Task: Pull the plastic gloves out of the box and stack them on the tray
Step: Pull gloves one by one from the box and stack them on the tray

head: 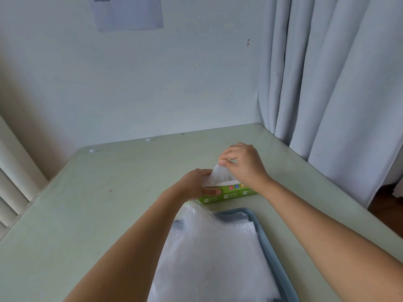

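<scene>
At twelve o'clock of tray: box, your left hand's grip closed on its end; right hand pinches glove half out. Stack begun; more likely remain.

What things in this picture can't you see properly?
- Inside the box: in the head view its top, the left hand and the glove pinched by the right hand hide how many remain.
- Tray: the near end is cut off by the bottom edge, and the stack of gloves covers it.
- Stack count: the clear sheets blend together.
- Paper on the wall: the print is too small.
</scene>
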The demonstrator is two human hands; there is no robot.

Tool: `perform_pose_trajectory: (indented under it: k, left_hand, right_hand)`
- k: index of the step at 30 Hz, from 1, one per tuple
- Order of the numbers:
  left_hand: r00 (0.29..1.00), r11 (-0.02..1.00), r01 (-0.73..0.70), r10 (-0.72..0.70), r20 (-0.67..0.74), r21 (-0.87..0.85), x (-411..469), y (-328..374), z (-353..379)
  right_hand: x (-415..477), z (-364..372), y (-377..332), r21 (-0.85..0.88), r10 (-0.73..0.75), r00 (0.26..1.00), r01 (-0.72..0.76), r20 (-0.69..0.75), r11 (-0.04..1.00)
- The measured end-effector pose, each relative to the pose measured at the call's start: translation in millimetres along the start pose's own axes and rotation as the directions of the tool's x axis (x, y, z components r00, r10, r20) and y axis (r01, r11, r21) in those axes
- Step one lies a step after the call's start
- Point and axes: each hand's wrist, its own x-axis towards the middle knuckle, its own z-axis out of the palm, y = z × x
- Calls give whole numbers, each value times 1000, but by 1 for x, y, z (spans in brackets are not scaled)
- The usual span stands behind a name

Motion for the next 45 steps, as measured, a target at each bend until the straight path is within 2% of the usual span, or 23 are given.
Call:
perform_pose_trajectory:
  k: [2, 4, 6, 7, 10, 14, 15, 17, 19, 21, 22, 23, 25, 27, 31, 33, 34, 36, 37, 38, 40, 43, 45]
  left_hand:
    - [1000, 999, -16, 15, -2, -33, -3, 2, -1]
    - [1000, 999, -23, 23, -7, -42, -6, 4, -1]
    - [1000, 999, -15, 15, -12, -48, -7, 5, -2]
    - [1000, 998, -6, 6, -15, -56, -7, 6, -1]
    - [1000, 999, 6, -6, -12, -34, -6, 8, -3]
    - [998, 999, 52, -52, 17, -8, -6, 15, -11]
    - [997, 995, 78, -79, -23, -55, -6, 17, -14]
    - [974, 951, 108, -160, -160, -291, -6, 21, -19]
    - [945, 770, 118, -282, -168, -627, -7, 27, -25]
    - [955, 470, 201, -290, 65, -859, -10, 34, -31]
    - [955, 354, 268, -223, 198, -896, -12, 37, -34]
    - [947, 295, 317, -146, 285, -901, -14, 39, -34]
    - [949, 323, 311, -61, 308, -894, -15, 45, -30]
    - [972, 392, 231, -49, 231, -890, -16, 52, -25]
    - [994, 348, 109, -26, 107, -931, -11, 59, -19]
    - [998, 289, 38, 37, 51, -957, -11, 59, -24]
    - [995, 245, 5, 91, 28, -969, -11, 58, -27]
    - [987, 178, -33, 160, -5, -984, -13, 56, -33]
    - [983, 155, -45, 185, -16, -987, -13, 54, -35]
    - [976, 142, -56, 216, -24, -988, -14, 52, -38]
    - [963, 122, -66, 268, -31, -990, -18, 51, -42]
    - [979, 80, 23, 202, 39, -997, -14, 35, -44]
    - [988, 243, 41, 133, 75, -969, -14, 25, -47]
  right_hand:
    - [3, -7, 1, 183, 227, 970, -210, -81, 960]
    - [6, -14, 4, 447, 496, 861, -401, -114, 799]
    - [10, -20, 8, 642, 654, 749, -451, -106, 620]
    - [11, -24, 10, 685, 682, 725, -449, -96, 574]
    - [17, -35, 11, 697, 641, 767, -438, -40, 568]
    - [20, -44, 4, 648, 522, 852, -369, -51, 666]
    - [20, -45, 2, 640, 495, 867, -349, -55, 684]
    - [16, -49, -1, 618, 459, 887, -331, -55, 713]
    - [14, -54, -5, 614, 450, 892, -330, -47, 717]
    - [12, -57, -9, 618, 446, 894, -327, -41, 715]
    - [11, -57, -13, 622, 441, 897, -327, -33, 712]
    - [11, -58, -16, 626, 442, 897, -332, -22, 706]
    - [9, -59, -22, 642, 440, 898, -346, 15, 684]
    - [6, -59, -26, 627, 417, 907, -357, 57, 692]
    - [0, -65, -26, 528, 366, 914, -401, 175, 749]
    - [-5, -70, -21, 610, 477, 862, -473, 172, 636]
    - [-7, -72, -19, 684, 579, 789, -538, 204, 492]
    - [-12, -70, -9, 716, 700, 578, -685, 420, 136]
    - [-16, -68, -7, 652, 668, 488, -759, 562, 6]
    - [-20, -64, -7, 591, 585, 442, -802, 680, -82]
    - [-24, -56, -9, 560, 433, 445, -808, 784, -182]
    - [-22, -47, -23, 631, 403, 508, -723, 762, -281]
    - [-18, -42, -26, 719, 387, 609, -626, 692, -301]
